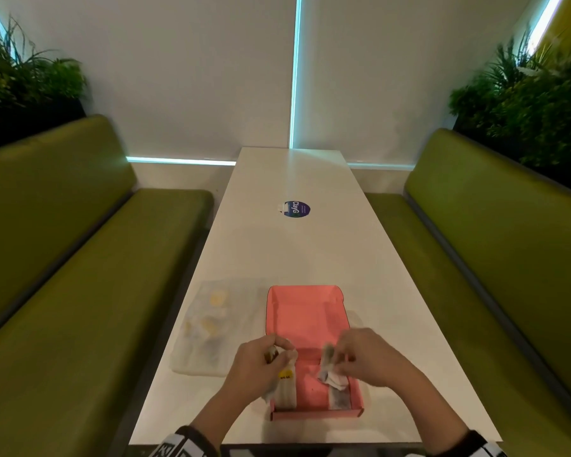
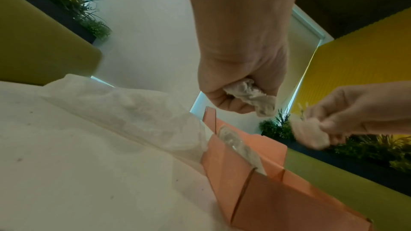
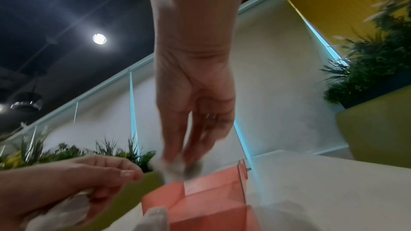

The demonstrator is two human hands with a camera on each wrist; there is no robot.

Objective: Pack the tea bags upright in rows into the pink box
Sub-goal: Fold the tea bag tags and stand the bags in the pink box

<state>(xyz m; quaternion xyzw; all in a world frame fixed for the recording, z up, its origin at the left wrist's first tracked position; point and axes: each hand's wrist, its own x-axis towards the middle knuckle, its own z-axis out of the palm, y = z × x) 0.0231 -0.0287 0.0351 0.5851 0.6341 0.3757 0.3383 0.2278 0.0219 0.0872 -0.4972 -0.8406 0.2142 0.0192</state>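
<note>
The open pink box (image 1: 307,319) lies on the white table near its front edge, lid flap toward the far side. Tea bags stand in a row at its left wall (image 1: 285,392), and another row stands at its right wall (image 1: 338,399). My left hand (image 1: 261,361) hovers over the box's left side and grips a bunch of crumpled tea bags (image 2: 251,94) with a yellow tag (image 1: 285,375). My right hand (image 1: 360,354) is over the box's right side and pinches a tea bag (image 1: 332,374) in its fingertips (image 3: 177,162). The box wall (image 3: 200,205) shows below that hand.
A clear plastic bag (image 1: 211,324) with more tea bags lies left of the box. A round blue sticker (image 1: 296,209) is on the table's middle. Green benches (image 1: 63,275) flank the table, with plants behind them.
</note>
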